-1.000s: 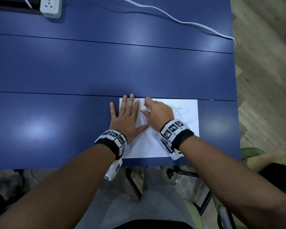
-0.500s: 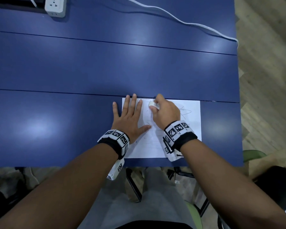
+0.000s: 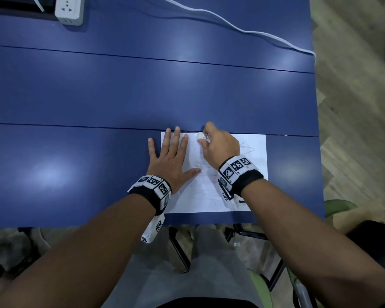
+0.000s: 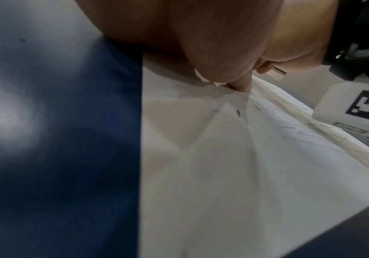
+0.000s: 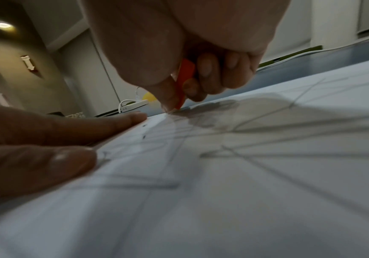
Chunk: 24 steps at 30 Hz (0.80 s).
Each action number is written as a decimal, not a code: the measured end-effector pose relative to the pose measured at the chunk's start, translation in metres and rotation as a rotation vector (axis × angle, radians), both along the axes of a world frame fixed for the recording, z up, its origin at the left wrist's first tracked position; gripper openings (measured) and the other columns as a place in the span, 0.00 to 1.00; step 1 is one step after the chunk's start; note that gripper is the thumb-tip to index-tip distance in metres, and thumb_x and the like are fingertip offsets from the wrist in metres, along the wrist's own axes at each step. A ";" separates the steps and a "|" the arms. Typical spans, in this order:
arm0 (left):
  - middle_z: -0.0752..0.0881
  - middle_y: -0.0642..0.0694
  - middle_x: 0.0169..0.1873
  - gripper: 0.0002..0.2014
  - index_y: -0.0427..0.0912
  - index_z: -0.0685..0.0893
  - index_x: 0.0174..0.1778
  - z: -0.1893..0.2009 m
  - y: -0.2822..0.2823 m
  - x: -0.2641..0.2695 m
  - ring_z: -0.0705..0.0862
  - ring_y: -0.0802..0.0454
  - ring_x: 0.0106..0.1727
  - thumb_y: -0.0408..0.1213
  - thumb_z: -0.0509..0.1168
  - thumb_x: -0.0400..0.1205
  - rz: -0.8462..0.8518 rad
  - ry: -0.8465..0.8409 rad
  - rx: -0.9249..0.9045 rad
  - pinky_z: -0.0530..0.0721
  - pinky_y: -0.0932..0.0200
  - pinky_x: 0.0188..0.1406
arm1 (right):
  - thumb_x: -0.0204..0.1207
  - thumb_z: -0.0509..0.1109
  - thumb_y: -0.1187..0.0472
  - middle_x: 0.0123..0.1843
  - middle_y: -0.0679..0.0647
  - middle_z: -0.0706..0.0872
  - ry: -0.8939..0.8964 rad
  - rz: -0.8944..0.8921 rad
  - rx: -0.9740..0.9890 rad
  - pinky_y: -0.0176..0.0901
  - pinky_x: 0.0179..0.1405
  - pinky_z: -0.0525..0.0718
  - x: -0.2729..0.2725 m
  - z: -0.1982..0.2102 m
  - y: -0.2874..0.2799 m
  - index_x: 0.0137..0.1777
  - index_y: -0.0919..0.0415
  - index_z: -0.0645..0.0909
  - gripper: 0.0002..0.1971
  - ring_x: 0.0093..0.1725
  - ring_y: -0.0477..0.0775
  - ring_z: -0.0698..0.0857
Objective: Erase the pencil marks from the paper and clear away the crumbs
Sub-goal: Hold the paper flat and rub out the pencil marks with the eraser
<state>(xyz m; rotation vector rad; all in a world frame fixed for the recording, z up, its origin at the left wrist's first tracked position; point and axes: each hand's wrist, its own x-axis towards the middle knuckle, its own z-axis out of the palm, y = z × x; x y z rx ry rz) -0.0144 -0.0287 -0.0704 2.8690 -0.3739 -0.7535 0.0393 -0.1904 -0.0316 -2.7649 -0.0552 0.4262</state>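
A white sheet of paper [image 3: 256, 152] with faint pencil lines lies at the near edge of the blue table [image 3: 98, 96]. My left hand [image 3: 172, 156] lies flat with fingers spread on the sheet's left edge, pressing it down. My right hand [image 3: 213, 143] pinches a white eraser [image 3: 203, 136] with a barcode sleeve at the sheet's far edge. In the right wrist view the eraser [image 5: 184, 82] shows an orange sleeve between thumb and fingers, tip touching the paper [image 5: 245, 174]. Small dark crumbs [image 4: 238, 112] lie on the paper [image 4: 223, 174] in the left wrist view.
A white power strip [image 3: 69, 10] sits at the table's far left, and a white cable [image 3: 242, 30] runs across the far side to the right edge. A chair [image 3: 265, 285] and my grey-clad legs are below the near edge. Wood floor lies to the right.
My right hand has moved the eraser away from me, from the middle of the sheet to its far edge. The left hand has stayed flat on the paper.
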 end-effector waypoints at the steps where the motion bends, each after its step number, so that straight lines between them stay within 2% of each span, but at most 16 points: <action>1: 0.23 0.46 0.84 0.49 0.45 0.30 0.87 0.000 0.000 0.000 0.23 0.45 0.85 0.76 0.32 0.79 -0.001 0.000 -0.001 0.29 0.24 0.80 | 0.81 0.67 0.52 0.42 0.52 0.86 -0.009 -0.033 0.000 0.44 0.35 0.72 0.001 0.000 0.001 0.56 0.55 0.73 0.10 0.43 0.61 0.84; 7: 0.23 0.45 0.84 0.49 0.46 0.29 0.87 -0.001 0.001 -0.001 0.23 0.44 0.85 0.77 0.31 0.79 -0.005 -0.006 0.020 0.30 0.23 0.80 | 0.82 0.66 0.52 0.41 0.52 0.86 -0.009 0.017 0.001 0.44 0.34 0.74 -0.001 -0.004 0.005 0.56 0.55 0.72 0.10 0.42 0.59 0.83; 12: 0.23 0.45 0.85 0.50 0.45 0.31 0.87 -0.002 0.001 -0.001 0.24 0.44 0.85 0.77 0.28 0.77 -0.007 -0.001 0.007 0.30 0.23 0.80 | 0.82 0.65 0.52 0.43 0.52 0.86 -0.017 -0.074 0.011 0.45 0.35 0.74 0.001 -0.006 0.004 0.58 0.55 0.72 0.11 0.43 0.60 0.84; 15: 0.26 0.46 0.86 0.49 0.45 0.35 0.89 0.001 0.000 -0.001 0.26 0.45 0.86 0.76 0.37 0.80 0.015 -0.013 -0.025 0.31 0.23 0.80 | 0.82 0.64 0.51 0.47 0.52 0.86 -0.008 -0.098 0.046 0.48 0.38 0.79 -0.002 -0.009 0.002 0.58 0.56 0.72 0.11 0.45 0.60 0.84; 19: 0.31 0.44 0.87 0.49 0.43 0.41 0.89 0.009 -0.005 0.000 0.28 0.42 0.87 0.73 0.46 0.82 0.047 -0.048 -0.029 0.30 0.23 0.78 | 0.80 0.65 0.53 0.50 0.52 0.85 -0.004 -0.087 0.066 0.46 0.39 0.76 0.002 -0.010 0.000 0.57 0.56 0.72 0.10 0.47 0.60 0.83; 24: 0.29 0.45 0.87 0.50 0.44 0.35 0.89 0.003 -0.016 0.006 0.27 0.40 0.87 0.76 0.39 0.81 0.093 -0.042 -0.020 0.30 0.22 0.79 | 0.78 0.67 0.56 0.52 0.51 0.83 -0.048 -0.068 0.085 0.48 0.43 0.80 0.000 -0.011 0.002 0.56 0.55 0.74 0.10 0.51 0.58 0.82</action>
